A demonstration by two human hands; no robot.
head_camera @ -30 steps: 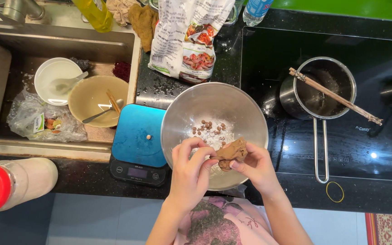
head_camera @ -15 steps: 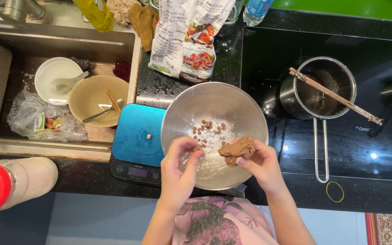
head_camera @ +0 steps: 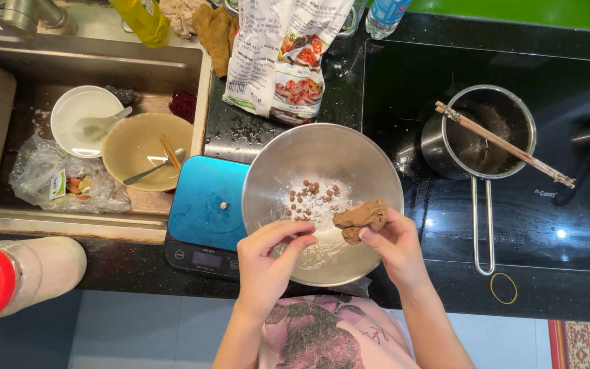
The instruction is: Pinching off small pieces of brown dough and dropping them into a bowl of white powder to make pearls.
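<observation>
Your right hand (head_camera: 394, 247) grips a brown dough lump (head_camera: 360, 219) over the steel mixing bowl (head_camera: 322, 164), your left hand (head_camera: 268, 256) beside it pinches its fingertips together, contents too small to tell.

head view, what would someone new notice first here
The big steel mixing bowl at the counter's middle draws the eye, with white flour and small brown balls in its bottom. Over its near rim the right hand holds a lump of brown dough, while the left hand pinches its fingertips together beside it. To the bowl's left sits a blue kitchen scale, and to its right a saucepan with chopsticks across its rim.
</observation>
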